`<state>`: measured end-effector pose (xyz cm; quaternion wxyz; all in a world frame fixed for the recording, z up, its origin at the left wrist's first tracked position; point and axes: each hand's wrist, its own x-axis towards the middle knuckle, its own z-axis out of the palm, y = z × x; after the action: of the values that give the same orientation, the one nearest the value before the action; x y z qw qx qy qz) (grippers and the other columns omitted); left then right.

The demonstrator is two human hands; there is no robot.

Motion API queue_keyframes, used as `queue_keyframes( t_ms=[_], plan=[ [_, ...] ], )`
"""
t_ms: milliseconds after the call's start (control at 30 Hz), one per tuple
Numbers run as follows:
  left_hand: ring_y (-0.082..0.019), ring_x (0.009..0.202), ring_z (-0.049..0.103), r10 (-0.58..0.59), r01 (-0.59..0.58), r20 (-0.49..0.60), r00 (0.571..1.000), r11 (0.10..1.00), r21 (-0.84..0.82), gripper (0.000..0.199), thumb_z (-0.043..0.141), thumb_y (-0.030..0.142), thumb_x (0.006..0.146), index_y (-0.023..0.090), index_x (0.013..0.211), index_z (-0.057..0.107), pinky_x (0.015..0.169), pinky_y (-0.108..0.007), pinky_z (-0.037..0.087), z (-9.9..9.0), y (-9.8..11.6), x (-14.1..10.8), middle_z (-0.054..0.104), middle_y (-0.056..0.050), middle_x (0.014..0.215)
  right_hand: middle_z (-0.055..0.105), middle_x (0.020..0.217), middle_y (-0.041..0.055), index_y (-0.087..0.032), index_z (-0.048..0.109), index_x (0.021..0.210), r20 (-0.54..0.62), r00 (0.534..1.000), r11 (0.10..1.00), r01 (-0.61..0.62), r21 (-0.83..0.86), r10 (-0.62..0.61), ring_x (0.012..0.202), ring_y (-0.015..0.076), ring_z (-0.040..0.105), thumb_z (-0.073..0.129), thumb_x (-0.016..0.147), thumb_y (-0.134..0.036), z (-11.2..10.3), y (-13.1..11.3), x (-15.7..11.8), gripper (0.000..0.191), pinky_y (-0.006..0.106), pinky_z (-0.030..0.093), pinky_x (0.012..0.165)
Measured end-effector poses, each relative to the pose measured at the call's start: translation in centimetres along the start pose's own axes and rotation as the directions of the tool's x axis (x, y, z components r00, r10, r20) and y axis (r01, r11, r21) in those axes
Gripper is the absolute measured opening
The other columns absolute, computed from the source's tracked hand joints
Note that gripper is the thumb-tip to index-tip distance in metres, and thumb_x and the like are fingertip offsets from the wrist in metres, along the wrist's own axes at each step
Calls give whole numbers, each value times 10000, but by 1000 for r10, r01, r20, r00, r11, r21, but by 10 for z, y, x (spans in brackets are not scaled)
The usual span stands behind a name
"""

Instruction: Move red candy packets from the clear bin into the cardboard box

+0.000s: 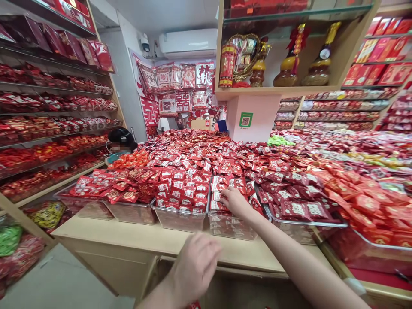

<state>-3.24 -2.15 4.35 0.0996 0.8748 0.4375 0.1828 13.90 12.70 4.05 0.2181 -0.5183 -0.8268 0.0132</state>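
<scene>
My right hand point(236, 202) is at a clear plastic bin point(233, 225) on the counter, its fingers bent down and closed on a small red packet point(219, 195) with white print. More such packets lie in rows around the fingertips. Lower and to the left, my left hand point(198, 266) hovers above an open cardboard box point(257, 285), in front of the counter edge. Its fingers are blurred by motion, and I cannot see whether anything is in them. Red packets point(185, 193) with white characters fill the neighbouring bin on the left. Darker red packets point(298, 206) fill the bin on the right.
A wooden counter point(128, 240) carries the row of bins, with heaped packets behind. Shelves point(58, 109) of red goods line the left wall. A person point(121, 146) is behind the bins at left. An overhead cabinet point(280, 90) with gourd-shaped bottles point(291, 64) hangs at the right.
</scene>
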Motion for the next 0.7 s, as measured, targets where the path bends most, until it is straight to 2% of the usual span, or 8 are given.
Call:
queue_keyframes(
  t_ms=[67,133,200,367,533,600,633,700],
  plan=[
    [-223,1043,421,58,-34,-164,985,989,144,281,369,244,842,203,1073,523,861,-387,321,-13,-4,30,542,-64,1137,553,842,95,-123,587,843,-5,1000,1000,5,13,-5,808,177,501,474,783,-238,-1,-1,1,172,248,348,747],
    [-263,1041,411,52,3,-201,978,965,263,310,420,314,814,185,1078,519,807,-426,328,-17,-10,54,538,-86,1154,555,840,94,-125,588,838,-14,1000,1000,13,27,-13,820,177,503,485,776,-229,-3,-1,1,159,248,353,750],
    [-264,1014,425,60,2,-179,982,944,331,315,414,348,813,180,1049,536,791,-433,320,-15,-17,69,580,-88,1085,557,844,90,-128,590,839,-23,999,999,23,39,-22,830,174,505,491,771,-213,-4,-2,1,148,244,360,752],
    [-261,1001,426,84,-11,-166,983,918,396,345,408,383,809,158,1033,540,800,-432,289,-5,-30,78,612,-100,980,559,872,90,-129,597,862,-59,997,994,55,99,-49,846,171,511,499,764,-202,-5,3,3,156,250,376,767],
    [-281,1037,407,135,-38,-222,966,920,391,290,438,308,801,145,1018,541,829,-460,253,-16,-24,74,581,-128,1044,557,899,94,-147,590,851,-208,976,963,109,246,-58,861,186,504,487,767,-212,-29,0,-12,148,295,384,788],
    [-272,997,440,238,-145,-228,944,922,359,251,417,235,809,149,1007,546,812,-448,267,-9,-21,60,582,-132,1036,564,847,78,-166,578,831,-251,966,935,145,323,-63,808,179,509,463,776,-204,-42,-10,-38,133,293,400,737],
    [-243,902,487,323,-261,-165,932,913,313,230,408,215,810,159,969,565,763,-406,305,1,-22,48,611,-119,941,567,787,61,-178,573,805,-233,970,914,153,375,-66,749,168,513,449,783,-203,-46,-16,-56,129,279,408,688],
    [-182,673,522,483,-482,39,875,863,152,213,401,222,812,185,860,606,642,-320,352,36,-29,18,621,-72,672,569,686,31,-206,573,769,-104,993,869,101,484,-57,624,141,507,449,790,-228,-45,-29,-97,128,247,407,587]
  ],
)
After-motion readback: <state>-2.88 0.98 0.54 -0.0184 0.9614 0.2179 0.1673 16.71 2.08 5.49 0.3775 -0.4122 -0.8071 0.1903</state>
